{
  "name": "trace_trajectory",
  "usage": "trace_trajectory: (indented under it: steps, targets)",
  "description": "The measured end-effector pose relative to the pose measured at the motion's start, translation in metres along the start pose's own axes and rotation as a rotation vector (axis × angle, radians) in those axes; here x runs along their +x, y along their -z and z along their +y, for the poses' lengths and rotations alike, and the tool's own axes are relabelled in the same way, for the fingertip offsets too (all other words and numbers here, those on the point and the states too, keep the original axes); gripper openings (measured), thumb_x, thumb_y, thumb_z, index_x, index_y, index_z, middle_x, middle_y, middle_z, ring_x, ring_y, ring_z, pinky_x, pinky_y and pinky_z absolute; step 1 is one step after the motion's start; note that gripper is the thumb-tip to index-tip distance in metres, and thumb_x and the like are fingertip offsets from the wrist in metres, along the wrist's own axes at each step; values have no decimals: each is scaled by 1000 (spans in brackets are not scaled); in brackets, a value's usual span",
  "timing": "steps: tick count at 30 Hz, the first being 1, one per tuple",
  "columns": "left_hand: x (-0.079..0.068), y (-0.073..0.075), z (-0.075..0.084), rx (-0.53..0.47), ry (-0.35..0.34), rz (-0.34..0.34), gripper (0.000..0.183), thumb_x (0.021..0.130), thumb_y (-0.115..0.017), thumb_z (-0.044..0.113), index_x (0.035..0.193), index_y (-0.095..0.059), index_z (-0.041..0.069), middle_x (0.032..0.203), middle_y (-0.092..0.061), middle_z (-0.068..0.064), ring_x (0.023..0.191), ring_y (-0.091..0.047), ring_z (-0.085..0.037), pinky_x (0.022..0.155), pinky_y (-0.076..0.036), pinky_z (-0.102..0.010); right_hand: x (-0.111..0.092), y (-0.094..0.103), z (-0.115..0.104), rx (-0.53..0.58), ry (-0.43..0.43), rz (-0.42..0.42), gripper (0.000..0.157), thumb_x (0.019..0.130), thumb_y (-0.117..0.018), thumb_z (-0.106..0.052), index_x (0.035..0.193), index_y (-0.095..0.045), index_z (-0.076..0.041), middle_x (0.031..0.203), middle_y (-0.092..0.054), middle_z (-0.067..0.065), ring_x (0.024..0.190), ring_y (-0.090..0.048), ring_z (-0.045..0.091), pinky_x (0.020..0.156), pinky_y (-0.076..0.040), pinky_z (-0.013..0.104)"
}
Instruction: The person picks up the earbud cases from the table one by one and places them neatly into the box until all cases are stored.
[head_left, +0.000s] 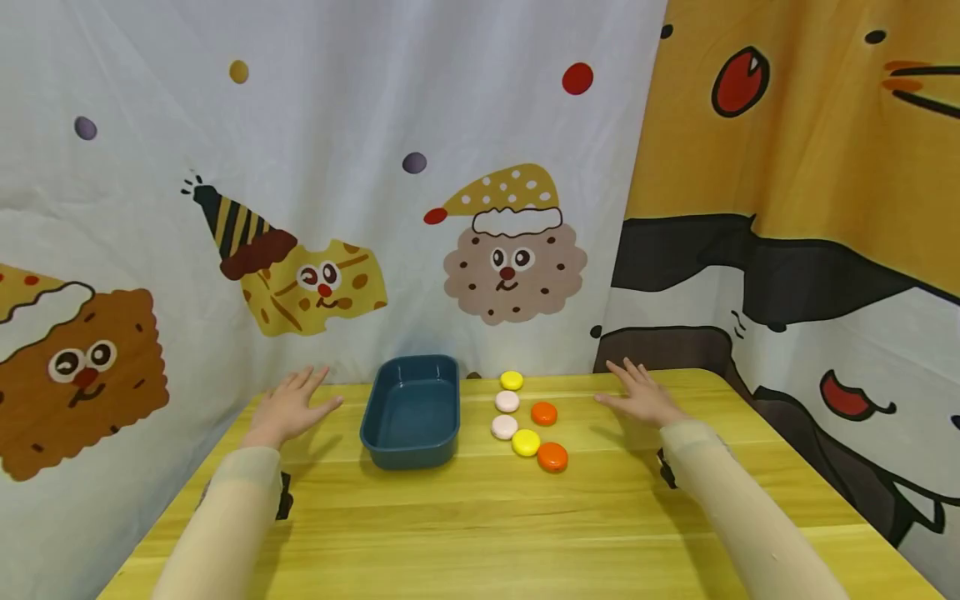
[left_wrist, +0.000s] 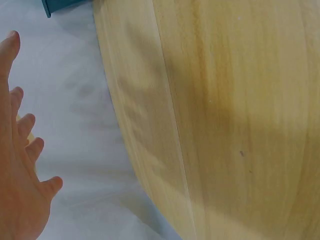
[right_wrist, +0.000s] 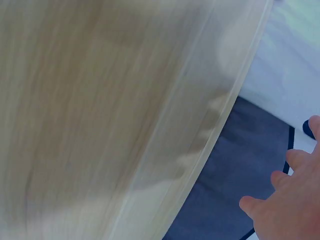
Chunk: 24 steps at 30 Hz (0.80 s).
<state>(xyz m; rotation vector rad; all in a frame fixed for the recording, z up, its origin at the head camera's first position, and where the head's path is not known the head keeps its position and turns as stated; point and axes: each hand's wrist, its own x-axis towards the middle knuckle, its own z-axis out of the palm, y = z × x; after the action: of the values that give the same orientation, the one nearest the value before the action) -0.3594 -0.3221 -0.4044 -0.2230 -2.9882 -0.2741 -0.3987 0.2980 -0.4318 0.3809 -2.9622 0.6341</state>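
On the yellow wooden table (head_left: 465, 517), both hands lie flat with fingers spread, each grip released and holding nothing. The left hand (head_left: 288, 408) rests just left of the dark blue rectangular plastic tray (head_left: 412, 411), and the right hand (head_left: 641, 396) rests right of the six small round discs (head_left: 527, 421), orange, yellow and pale pink, clustered beside the tray. Behind the table hangs a cartoon-printed cloth backdrop (head_left: 337, 183).

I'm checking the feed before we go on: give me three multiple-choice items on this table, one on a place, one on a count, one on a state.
1. Where do the round pieces lie from the blue tray?
A. inside it
B. to its right on the table
C. to its left

2. How many round pieces are there?
A. four
B. six
C. eight

3. How are the hands?
A. both open, holding nothing
B. left grips the tray
C. right pinches an orange piece

Answers:
1 B, the pieces, like the front orange one, sit right of the tray.
2 B, two yellow, two pink, two orange.
3 A, left hand and right hand are spread flat.
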Motion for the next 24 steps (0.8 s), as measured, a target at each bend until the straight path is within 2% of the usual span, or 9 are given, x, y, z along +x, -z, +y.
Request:
trace_trajectory:
  steps: [4, 9, 16, 19, 24]
  targets:
    - [-1, 1, 3, -31, -2, 5, 93, 89, -35, 75, 155, -23, 10, 154, -20, -27, 137, -18, -51, 103, -16, -72, 0, -1, -11, 63, 19, 7, 90, 90, -55, -61, 154, -24, -7, 155, -9, 30, 139, -5, 54, 102, -8, 75]
    - [1, 0, 4, -156, -10, 30, 91, 92, -40, 69, 153, -26, 3, 150, -24, -32, 133, -26, -53, 103, -24, -68, 5, -6, -18, 149, 64, -11, 87, 92, -58, -53, 152, -25, 1, 153, -14, 33, 139, -11, 53, 106, -14, 69]
    - [2, 0, 11, -301, -22, 41, 82, 97, -45, 58, 146, -35, -6, 137, -43, -34, 121, -45, -50, 95, -39, -62, 7, -10, -33, 298, 91, -66, 81, 92, -65, -40, 147, -30, 8, 148, -29, 33, 134, -29, 50, 106, -26, 62]
    - [0, -1, 14, -462, 15, 13, 77, 98, -48, 53, 145, -36, -6, 133, -47, -33, 112, -54, -45, 88, -48, -53, 10, -15, -38, 331, 102, -80, 78, 90, -67, -38, 143, -36, 10, 144, -35, 33, 131, -34, 50, 105, -30, 61]
    - [-2, -6, 17, -798, 99, -79, 76, 98, -52, 49, 148, -33, -5, 139, -41, -33, 109, -58, -43, 81, -55, -43, 13, -22, -43, 355, 107, -85, 74, 88, -70, -37, 138, -45, 11, 140, -43, 31, 129, -37, 50, 104, -32, 60]
